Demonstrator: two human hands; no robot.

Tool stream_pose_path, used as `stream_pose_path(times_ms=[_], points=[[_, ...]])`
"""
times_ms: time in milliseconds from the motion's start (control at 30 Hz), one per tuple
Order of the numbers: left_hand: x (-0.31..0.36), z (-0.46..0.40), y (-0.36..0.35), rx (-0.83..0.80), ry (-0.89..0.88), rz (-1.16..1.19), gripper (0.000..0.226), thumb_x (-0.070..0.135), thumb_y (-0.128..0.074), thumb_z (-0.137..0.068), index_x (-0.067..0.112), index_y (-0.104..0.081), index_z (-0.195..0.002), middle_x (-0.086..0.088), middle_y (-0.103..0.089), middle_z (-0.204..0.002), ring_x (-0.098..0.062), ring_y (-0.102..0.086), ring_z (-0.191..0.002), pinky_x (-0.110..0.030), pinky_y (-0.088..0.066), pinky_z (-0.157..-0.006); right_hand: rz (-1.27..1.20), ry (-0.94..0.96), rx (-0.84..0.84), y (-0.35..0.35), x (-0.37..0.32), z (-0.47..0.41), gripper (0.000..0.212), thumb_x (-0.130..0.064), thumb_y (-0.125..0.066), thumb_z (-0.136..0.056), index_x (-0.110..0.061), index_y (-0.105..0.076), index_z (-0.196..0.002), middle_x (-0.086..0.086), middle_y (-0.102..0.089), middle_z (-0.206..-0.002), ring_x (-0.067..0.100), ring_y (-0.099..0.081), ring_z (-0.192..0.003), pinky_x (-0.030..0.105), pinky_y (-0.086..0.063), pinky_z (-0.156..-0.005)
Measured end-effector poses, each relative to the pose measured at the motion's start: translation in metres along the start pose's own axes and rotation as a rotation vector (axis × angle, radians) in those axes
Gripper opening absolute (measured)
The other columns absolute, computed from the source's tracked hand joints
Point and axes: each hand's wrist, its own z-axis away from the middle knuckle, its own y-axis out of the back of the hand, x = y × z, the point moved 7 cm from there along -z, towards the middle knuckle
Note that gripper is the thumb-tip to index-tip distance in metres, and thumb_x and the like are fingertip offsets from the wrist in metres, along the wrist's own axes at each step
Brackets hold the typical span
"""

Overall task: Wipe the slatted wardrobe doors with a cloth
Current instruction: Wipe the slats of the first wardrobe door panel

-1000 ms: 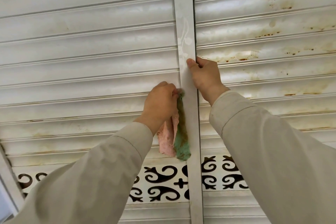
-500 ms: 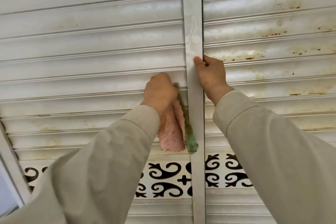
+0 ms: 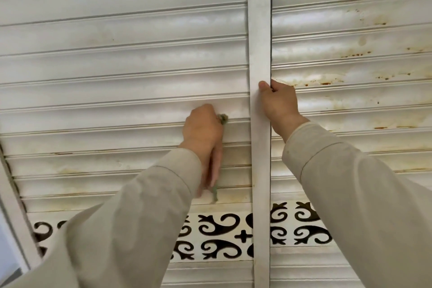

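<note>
My left hand [image 3: 203, 128] clenched on cloth [image 3: 216, 166], pressing it to slats of left wardrobe door [image 3: 117, 72], just left of centre stile [image 3: 259, 30]. Cloth tail hangs below fist, pink and green, blurred. My right hand [image 3: 279, 104] grips stile edge, thumb on its face, fingers curled behind. Right wardrobe door [image 3: 350, 30] rust-stained. Patterned band [image 3: 222, 231] below slats.

The left wardrobe door [image 3: 105, 72] is showing white horizontal slats, faintly streaked with brown along the lower ridges. The right wardrobe door [image 3: 350, 37] is carrying rusty orange spots across its slats. The cloth [image 3: 216, 166], pink and green, is hanging bunched and blurred against the left door's slats, just beside the vertical edge strip [image 3: 259, 30].
</note>
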Motion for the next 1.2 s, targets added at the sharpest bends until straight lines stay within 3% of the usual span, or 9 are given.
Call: stream_pose_path(times_ms=[133, 200, 267, 400, 500, 667, 933, 1067, 1200], points=[[0.008, -0.002, 0.001, -0.005, -0.062, -0.072, 0.016, 0.015, -0.057, -0.089, 0.011, -0.061, -0.104, -0.013, -0.063, -0.114, -0.035, -0.061, -0.106, -0.033, -0.046, -0.077, 0.065, -0.03, 0.107, -0.005, -0.002, 0.003, 0.022, -0.032, -0.05, -0.097, -0.021, -0.057, -0.078, -0.008, -0.054, -0.074, 0.018, -0.053, -0.076, 0.025, -0.045, -0.072], [0.008, -0.004, 0.005, -0.005, -0.102, -0.138, 0.018, 0.018, -0.059, -0.091, 0.011, -0.062, -0.107, -0.013, -0.062, -0.115, -0.035, -0.061, -0.106, -0.033, -0.044, -0.076, 0.199, -0.036, 0.201, -0.01, -0.003, 0.008, 0.029, -0.041, -0.054, -0.09, -0.016, -0.062, -0.102, 0.005, -0.061, -0.106, 0.03, -0.056, -0.102, 0.034, -0.047, -0.094], [0.003, -0.006, 0.011, 0.005, -0.135, -0.206, 0.019, 0.018, -0.059, -0.091, 0.012, -0.063, -0.109, -0.013, -0.063, -0.116, -0.035, -0.061, -0.107, -0.034, -0.047, -0.079, 0.356, -0.046, 0.32, -0.014, -0.009, 0.022, 0.048, -0.039, -0.06, -0.091, -0.01, -0.052, -0.129, 0.014, -0.045, -0.134, 0.034, -0.043, -0.124, 0.039, -0.039, -0.101], [-0.017, -0.014, 0.024, 0.009, -0.208, -0.322, 0.023, 0.022, -0.058, -0.093, 0.011, -0.063, -0.112, -0.014, -0.063, -0.116, -0.036, -0.061, -0.108, -0.035, -0.047, -0.079, 0.407, 0.293, 0.473, -0.039, -0.04, 0.05, 0.036, -0.027, -0.065, -0.088, -0.008, -0.055, -0.117, 0.015, -0.049, -0.123, 0.034, -0.046, -0.114, 0.039, -0.039, -0.094], [-0.038, -0.019, 0.037, 0.012, -0.227, -0.35, 0.026, 0.025, -0.057, -0.093, 0.01, -0.062, -0.114, -0.015, -0.062, -0.117, -0.037, -0.06, -0.11, -0.035, -0.046, -0.08, 0.366, 0.439, 0.317, -0.076, -0.049, 0.057, 0.02, -0.023, -0.061, -0.091, -0.009, -0.056, -0.105, 0.009, -0.054, -0.107, 0.026, -0.053, -0.097, 0.034, -0.044, -0.084], [-0.084, -0.026, 0.058, -0.002, -0.166, -0.339, 0.028, 0.026, -0.058, -0.093, 0.009, -0.061, -0.115, -0.016, -0.062, -0.118, -0.037, -0.059, -0.11, -0.036, -0.048, -0.082, 0.396, 0.414, -0.024, -0.14, -0.053, 0.065, 0.009, -0.024, -0.056, -0.095, -0.018, -0.055, -0.089, -0.013, -0.054, -0.076, 0.006, -0.051, -0.071, 0.018, -0.036, -0.06], [-0.219, -0.049, 0.118, 0.029, -0.028, -0.319, 0.015, 0.024, -0.059, -0.093, 0.011, -0.06, -0.101, -0.01, -0.062, -0.108, -0.031, -0.058, -0.093, -0.033, -0.041, -0.07, 0.379, 0.399, -0.09, -0.237, -0.078, 0.089, 0.01, -0.023, -0.055, -0.095, -0.016, -0.059, -0.089, -0.013, -0.055, -0.074, 0.0, -0.052, -0.067, 0.007, -0.035, -0.053], [-0.283, -0.062, 0.143, 0.061, 0.043, -0.292, 0.016, 0.027, -0.061, -0.092, 0.012, -0.061, -0.098, -0.012, -0.064, -0.107, -0.031, -0.058, -0.091, -0.033, -0.041, -0.069, 0.381, 0.448, -0.097, -0.281, -0.093, 0.104, 0.008, -0.021, -0.055, -0.095, -0.015, -0.059, -0.091, -0.009, -0.059, -0.081, 0.008, -0.055, -0.074, 0.02, -0.043, -0.064], [-0.336, -0.07, 0.165, 0.074, 0.103, -0.255, 0.021, 0.028, -0.062, -0.091, 0.01, -0.063, -0.102, -0.015, -0.064, -0.111, -0.038, -0.062, -0.103, -0.034, -0.043, -0.073, 0.485, 0.643, -0.027, -0.319, -0.11, 0.12, 0.026, -0.019, -0.059, -0.09, -0.008, -0.061, -0.114, 0.007, -0.057, -0.118, 0.027, -0.049, -0.114, 0.032, -0.043, -0.094]])
